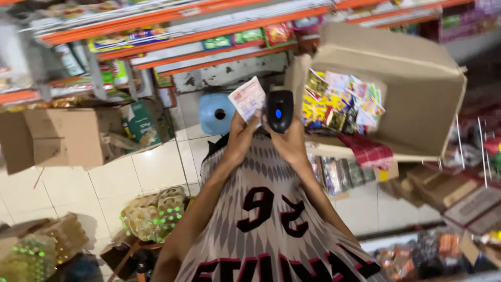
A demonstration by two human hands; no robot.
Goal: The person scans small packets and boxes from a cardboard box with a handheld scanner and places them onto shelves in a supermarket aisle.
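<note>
While standing among shop shelves: one white packet (247, 97) pinched in left hand (241, 137), one black scanner (279, 109) gripped in right hand (290, 142), beside one open cardboard box (417, 83).

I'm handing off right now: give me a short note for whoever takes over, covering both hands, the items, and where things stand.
Left hand: holds a small sachet by its lower edge.
Right hand: grips a black handheld scanner, blue light showing, right beside the sachet.
Open cardboard box full of colourful sachets sits tipped just to the right of the hands.
Done: one sachet is out and held up at the scanner.
Left: whether it has scanned can't be told; the box is still full.
</note>
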